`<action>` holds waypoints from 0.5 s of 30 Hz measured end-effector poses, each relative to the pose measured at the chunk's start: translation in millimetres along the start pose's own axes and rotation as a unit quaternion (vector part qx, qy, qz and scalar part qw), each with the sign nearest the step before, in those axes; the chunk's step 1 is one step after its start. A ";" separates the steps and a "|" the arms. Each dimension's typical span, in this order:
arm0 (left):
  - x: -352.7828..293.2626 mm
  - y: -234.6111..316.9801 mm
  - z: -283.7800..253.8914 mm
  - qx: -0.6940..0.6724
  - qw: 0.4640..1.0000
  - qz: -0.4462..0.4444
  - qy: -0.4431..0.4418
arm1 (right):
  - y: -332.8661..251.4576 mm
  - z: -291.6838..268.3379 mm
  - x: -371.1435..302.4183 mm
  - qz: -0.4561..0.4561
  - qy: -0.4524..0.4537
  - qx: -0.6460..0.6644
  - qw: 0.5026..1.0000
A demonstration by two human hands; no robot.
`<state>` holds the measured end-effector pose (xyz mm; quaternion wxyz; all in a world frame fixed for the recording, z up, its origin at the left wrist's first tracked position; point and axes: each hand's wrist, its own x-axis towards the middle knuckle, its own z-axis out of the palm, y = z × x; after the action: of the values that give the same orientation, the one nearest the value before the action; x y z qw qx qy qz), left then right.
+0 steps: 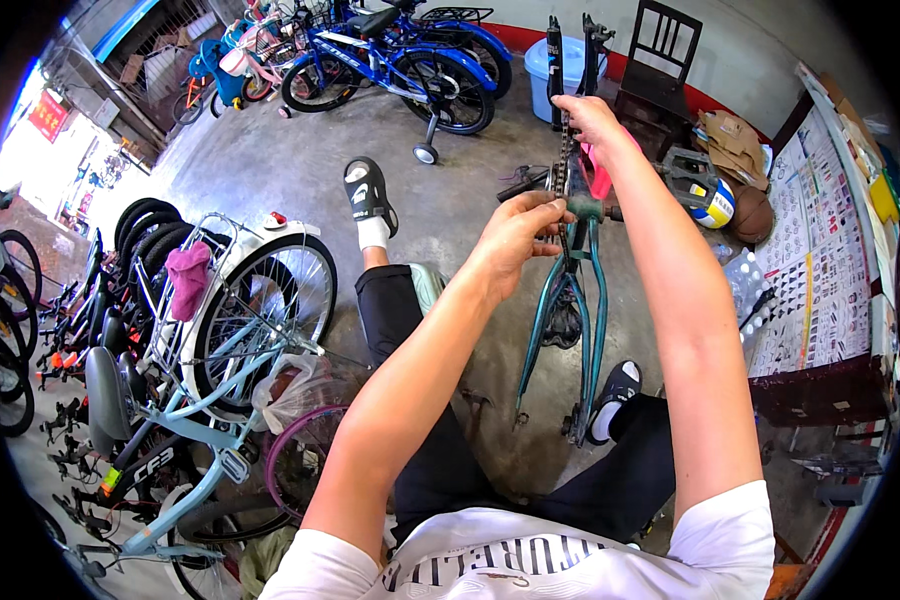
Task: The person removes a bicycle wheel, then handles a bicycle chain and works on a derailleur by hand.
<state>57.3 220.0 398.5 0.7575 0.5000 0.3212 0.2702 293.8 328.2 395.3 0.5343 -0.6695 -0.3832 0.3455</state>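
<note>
A teal bicycle frame [596,275] stands in front of me, with its wheels off and its rear stays pointing toward me. A dark bicycle chain [563,165] runs along it, away from me. The fingertips of my right hand [592,124] pinch the chain at its far part. Closer to me, my left hand [510,238] grips the chain with thumb and fingers beside the frame's greenish joint; some fingertips are hidden. Under my right wrist shows a pink part [598,176]. One pedal [685,168] sticks out at the right, and a black saddle [562,326] is low between the stays.
Many bicycles crowd the left, including a light blue one [205,470] with a white-fendered wheel. Blue bicycles [390,65] stand at the back. A blue bucket [540,75], a dark chair [660,60], a basketball [752,214] and a paper-covered cabinet [810,270] line the right.
</note>
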 end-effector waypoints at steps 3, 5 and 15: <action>9.4 -3.0 1.6 0.003 1.000 0.009 0.002 | 13.8 -4.4 35.0 -0.039 -0.048 0.039 0.997; 13.1 -4.3 -4.8 -0.025 1.000 0.011 0.002 | 10.1 -1.5 42.9 -0.027 -0.076 0.002 0.997; -38.2 -61.4 -14.3 -0.203 0.975 0.003 0.089 | 3.8 63.0 20.7 -0.097 -0.360 -0.393 0.841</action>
<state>27.2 178.7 345.3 0.8106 0.3110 0.3245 0.3754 249.1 374.4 378.5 0.0817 -0.6111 -0.7154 0.3287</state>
